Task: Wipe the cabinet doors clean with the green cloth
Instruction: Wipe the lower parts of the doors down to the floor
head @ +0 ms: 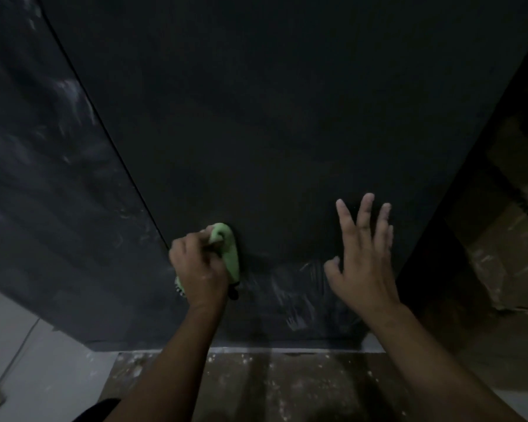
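1. Head view: speckled floor [287, 388] lies nearest, below the doors;
2. left grip [200, 271] curls round the green cloth [230, 252], pressing it low on the dark cabinet door [272, 117];
3. right grip [363, 269], fingers spread straight, lies against the same door; pale smears [293, 300] show between the two.

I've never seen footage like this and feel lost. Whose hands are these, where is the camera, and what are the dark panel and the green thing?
There is no machine: a person wears a camera on the head, looking down at their own hands. The left hand grips a green cloth against a dark cabinet door. The right hand is open, fingers spread at the same door. It bears white smears low down, and the neighbouring door has more. Below is a speckled floor.
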`<act>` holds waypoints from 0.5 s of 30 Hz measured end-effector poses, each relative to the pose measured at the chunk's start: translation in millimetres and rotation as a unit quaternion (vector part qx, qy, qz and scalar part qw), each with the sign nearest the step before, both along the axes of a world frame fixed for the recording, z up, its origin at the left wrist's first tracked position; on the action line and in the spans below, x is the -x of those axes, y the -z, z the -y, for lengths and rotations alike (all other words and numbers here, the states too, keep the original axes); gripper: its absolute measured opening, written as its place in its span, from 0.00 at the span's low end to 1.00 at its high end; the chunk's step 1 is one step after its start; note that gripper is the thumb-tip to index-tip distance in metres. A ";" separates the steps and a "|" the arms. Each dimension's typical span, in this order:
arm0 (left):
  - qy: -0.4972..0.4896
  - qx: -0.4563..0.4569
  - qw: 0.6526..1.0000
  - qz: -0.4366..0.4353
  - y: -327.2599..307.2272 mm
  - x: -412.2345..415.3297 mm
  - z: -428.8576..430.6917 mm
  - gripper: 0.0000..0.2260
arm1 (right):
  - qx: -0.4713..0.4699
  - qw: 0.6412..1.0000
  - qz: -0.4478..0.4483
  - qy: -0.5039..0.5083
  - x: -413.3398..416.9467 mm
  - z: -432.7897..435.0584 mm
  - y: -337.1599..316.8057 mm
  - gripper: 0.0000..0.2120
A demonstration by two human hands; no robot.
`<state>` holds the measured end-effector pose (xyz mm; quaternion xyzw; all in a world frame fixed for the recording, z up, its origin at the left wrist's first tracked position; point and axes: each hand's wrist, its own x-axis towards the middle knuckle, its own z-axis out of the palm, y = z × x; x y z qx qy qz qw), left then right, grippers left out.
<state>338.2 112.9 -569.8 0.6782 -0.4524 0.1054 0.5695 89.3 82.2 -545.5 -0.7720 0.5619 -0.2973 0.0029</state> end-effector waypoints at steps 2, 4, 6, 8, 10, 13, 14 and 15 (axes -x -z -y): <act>-0.071 0.011 0.996 -0.062 -3.2 -14.7 -4.3 0.10 | 0.001 1.000 0.012 0.006 -6.5 -0.3 -0.3 0.52; -0.119 0.027 0.983 -0.137 -1.2 -23.3 -6.0 0.09 | 0.003 1.000 0.021 0.011 -11.5 -0.7 0.2 0.52; -0.105 0.057 0.976 -0.180 3.8 -22.9 -4.5 0.08 | 0.011 1.000 0.024 0.011 -14.4 -0.2 1.3 0.52; -0.079 0.067 0.976 -0.190 10.6 -15.8 -1.4 0.07 | 0.014 1.000 0.019 0.011 -14.6 0.7 2.9 0.53; -0.050 0.067 0.979 -0.186 19.1 -6.9 1.5 0.09 | 0.013 1.000 0.009 0.011 -13.5 1.9 4.8 0.53; -0.007 0.058 0.988 -0.142 35.2 5.0 3.7 0.11 | 0.018 1.000 -0.001 0.008 -12.2 3.5 7.6 0.52; 0.006 0.052 0.990 -0.133 40.7 8.4 4.9 0.12 | 0.017 1.000 -0.002 0.008 -12.6 4.2 8.2 0.52; 0.017 0.044 0.991 -0.127 45.4 12.3 5.9 0.12 | 0.016 1.000 -0.003 0.008 -13.1 4.8 8.9 0.52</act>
